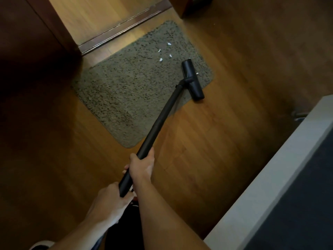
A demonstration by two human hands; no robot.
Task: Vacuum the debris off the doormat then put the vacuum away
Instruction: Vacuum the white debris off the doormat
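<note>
A grey-brown shaggy doormat [126, 87] lies on the wooden floor in front of a doorway. Several small white scraps of debris [164, 53] sit on its far right part. The black vacuum head [192, 80] rests on the mat's right edge, one white scrap showing at its right side. The black vacuum tube [162, 116] runs from the head down to my hands. My right hand [142, 165] grips the tube from the right. My left hand [110, 199] holds the tube's lower end.
A door threshold [124, 27] crosses the floor just beyond the mat, with a dark door frame [45, 29] at the left. A white-edged piece of furniture with a dark top [281, 186] fills the lower right. Bare wooden floor [225, 132] surrounds the mat.
</note>
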